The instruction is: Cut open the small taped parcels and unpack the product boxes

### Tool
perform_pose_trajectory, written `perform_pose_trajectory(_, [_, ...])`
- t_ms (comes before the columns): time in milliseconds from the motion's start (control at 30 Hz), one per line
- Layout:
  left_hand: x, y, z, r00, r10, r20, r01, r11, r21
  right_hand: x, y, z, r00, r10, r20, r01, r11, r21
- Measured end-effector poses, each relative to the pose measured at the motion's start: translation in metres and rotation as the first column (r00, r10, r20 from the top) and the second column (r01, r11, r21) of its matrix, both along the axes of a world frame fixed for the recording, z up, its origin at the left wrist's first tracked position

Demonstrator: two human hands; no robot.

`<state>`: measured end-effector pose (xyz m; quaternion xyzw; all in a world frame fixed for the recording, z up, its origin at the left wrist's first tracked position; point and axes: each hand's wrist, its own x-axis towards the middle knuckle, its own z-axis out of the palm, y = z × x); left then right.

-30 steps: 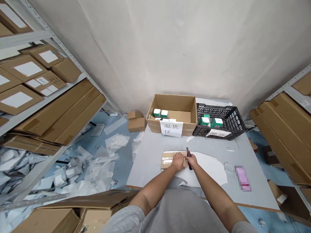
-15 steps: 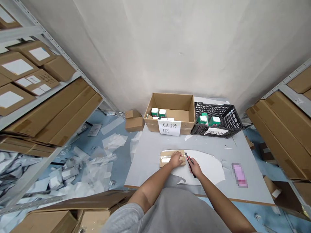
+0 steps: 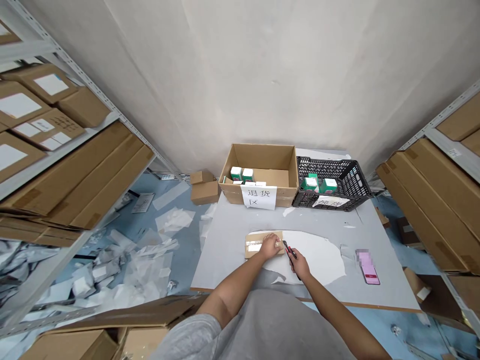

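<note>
A small cardboard box (image 3: 253, 241) with a white label and shiny tape lies flat on the table. My left hand (image 3: 270, 246) is closed over its right part, fingers curled on the top. In my right hand (image 3: 299, 264) is a black and red utility knife (image 3: 288, 249), its tip pointing up and left, close to the box's right end. Whether the blade touches the cardboard I cannot tell. Under the box and both hands spreads a white worn patch (image 3: 322, 255) of the tabletop.
At the table's back stand an open carton (image 3: 275, 151) with green-and-white boxes and a paper sign (image 3: 259, 197), and a black plastic crate (image 3: 358, 180) with similar boxes. A pink-screened phone (image 3: 369, 272) lies right. Shelves of cartons (image 3: 86, 170) flank the table; wrappers (image 3: 150, 265) litter the floor.
The whole view has shifted slightly. The knife tip has come a little nearer the box's right end. My left hand keeps its hold on the box.
</note>
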<state>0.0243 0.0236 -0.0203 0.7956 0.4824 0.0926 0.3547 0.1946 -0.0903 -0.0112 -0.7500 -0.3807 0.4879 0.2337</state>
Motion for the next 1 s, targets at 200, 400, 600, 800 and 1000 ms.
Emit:
perform_pose_trajectory(200, [0.002,-0.002,0.000,1.000,0.018,0.001,-0.018,1.000,-0.012,-0.003,-0.001,0.006,1.000,0.001,-0.021,-0.002,0.999,-0.039])
perform_pose_trajectory(400, [0.003,-0.002,0.000,1.000,0.029,-0.012,-0.029,1.000,0.002,-0.007,0.010,0.015,1.000,-0.004,-0.014,0.003,0.997,-0.073])
perform_pose_trajectory(600, [0.005,-0.001,0.000,0.999,0.035,-0.009,-0.035,0.999,-0.012,-0.007,0.002,0.017,0.999,-0.001,0.032,0.004,0.995,-0.104])
perform_pose_trajectory(800, [0.004,-0.001,0.002,0.999,0.034,-0.016,-0.034,0.999,0.003,-0.012,0.006,0.018,0.999,0.021,0.051,-0.016,0.996,-0.093])
perform_pose_trajectory(1000, [0.003,-0.001,0.004,0.999,0.037,0.004,-0.037,0.999,0.005,-0.013,0.005,0.015,0.995,0.038,0.098,-0.030,0.996,-0.078])
